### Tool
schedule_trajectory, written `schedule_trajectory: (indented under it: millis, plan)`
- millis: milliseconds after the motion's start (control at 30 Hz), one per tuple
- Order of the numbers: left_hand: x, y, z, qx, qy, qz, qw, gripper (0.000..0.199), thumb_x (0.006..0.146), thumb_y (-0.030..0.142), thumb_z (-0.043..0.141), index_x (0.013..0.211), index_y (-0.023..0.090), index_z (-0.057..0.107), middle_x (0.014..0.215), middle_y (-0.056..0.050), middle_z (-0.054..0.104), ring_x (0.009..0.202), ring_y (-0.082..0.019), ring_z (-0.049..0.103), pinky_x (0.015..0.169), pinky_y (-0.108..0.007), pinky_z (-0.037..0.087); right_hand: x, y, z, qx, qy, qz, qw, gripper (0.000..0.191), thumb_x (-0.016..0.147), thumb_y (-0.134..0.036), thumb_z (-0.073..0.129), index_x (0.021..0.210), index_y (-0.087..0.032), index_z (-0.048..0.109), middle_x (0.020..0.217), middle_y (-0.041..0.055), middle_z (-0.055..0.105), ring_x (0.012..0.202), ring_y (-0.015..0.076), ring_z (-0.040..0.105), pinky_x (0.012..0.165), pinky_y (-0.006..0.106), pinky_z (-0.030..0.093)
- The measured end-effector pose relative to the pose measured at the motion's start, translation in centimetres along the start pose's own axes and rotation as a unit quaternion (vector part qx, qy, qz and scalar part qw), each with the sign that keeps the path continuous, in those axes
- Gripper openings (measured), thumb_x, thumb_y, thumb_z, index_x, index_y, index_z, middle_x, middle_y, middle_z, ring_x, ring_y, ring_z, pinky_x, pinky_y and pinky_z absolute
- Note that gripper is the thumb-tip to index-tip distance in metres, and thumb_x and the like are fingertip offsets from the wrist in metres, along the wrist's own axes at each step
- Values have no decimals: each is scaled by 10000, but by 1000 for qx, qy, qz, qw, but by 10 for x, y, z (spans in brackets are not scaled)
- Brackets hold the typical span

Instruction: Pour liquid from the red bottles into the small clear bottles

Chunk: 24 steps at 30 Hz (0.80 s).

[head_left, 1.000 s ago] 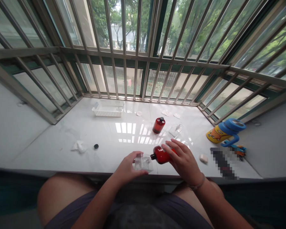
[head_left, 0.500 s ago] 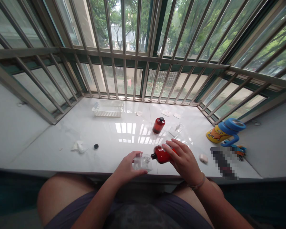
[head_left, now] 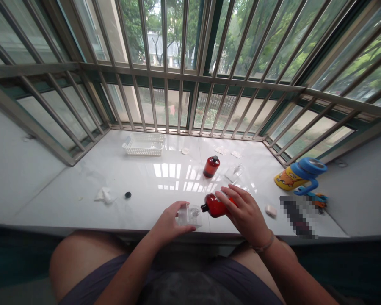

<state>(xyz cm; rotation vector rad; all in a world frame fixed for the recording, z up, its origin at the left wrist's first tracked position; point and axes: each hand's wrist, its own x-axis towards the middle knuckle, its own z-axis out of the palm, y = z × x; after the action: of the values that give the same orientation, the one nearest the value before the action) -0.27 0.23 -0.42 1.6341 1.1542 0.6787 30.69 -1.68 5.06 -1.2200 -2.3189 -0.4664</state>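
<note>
Red glossy bottle [head_left: 215, 206], clear boxy container [head_left: 187, 216]

Wht ledge [head_left: 82, 207] holds 1 basket [head_left: 144, 151], 1 upright red btl [head_left: 211, 167], 1 blk cap [head_left: 128, 195] & 1 yel/blue mug [head_left: 288, 178].

Red bottle [head_left: 215, 206]: glossy, translucent, deep red, rounded shoulders, short dark neck with no cap on. Tipped well over, nearly on its side, neck pointing left, base end hidden under the gripping right hand [head_left: 246, 214]. Held near the front edge of the worktop [head_left: 152, 188].

Clear container [head_left: 188, 217]: colourless, see-through, boxy, with a small rounded detail near its right side, maybe the neck. Left hand [head_left: 167, 223] grips it from the left, thumb below, fingers above. Sits left of the red bottle, right side facing the dark neck, just beside it; contact can't be told. Contents unclear.
</note>
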Motion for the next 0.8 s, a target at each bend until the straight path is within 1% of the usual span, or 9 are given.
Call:
schedule_trajectory:
  millis: [100,267,500,800]
  plan:
    - [0,-1,0,-4,0,2,1000,744,686,403,975,1348,256,669,1388,-109,712,1304,-349,666,1082,-487,588,-1,1,1,-1,1,-1,1000,542,1009,-51,637,1503,-268,603,1446,91,685,1376,345,583,1108,556,554]
    - [0,-2,0,-3,-1,1,1000,750,681,416,976,1347,256,671,1382,-111,716,1301,-351,670,1081,-497,589,-1,1,2,1,0,5,1000,577,1009,-62,635,1530,-303,581,1454,82,683,1382,342,588,1108,563,559]
    - [1,-4,1,-4,-1,2,1000,748,681,429,974,1345,265,671,1391,-109,712,1306,-351,667,1081,-498,590,-2,1,3,-1,-1,7,1000,602,1007,-68,630,1552,-316,566,1449,82,686,1385,341,594,1118,563,563]
    - [1,-4,1,-4,-2,1,1000,753,677,417,979,1346,258,670,1388,-106,713,1301,-345,670,1082,-484,592,0,1,1,1,-1,5,1000,556,1004,-57,645,1508,-287,600,1448,86,686,1381,345,587,1108,560,558]
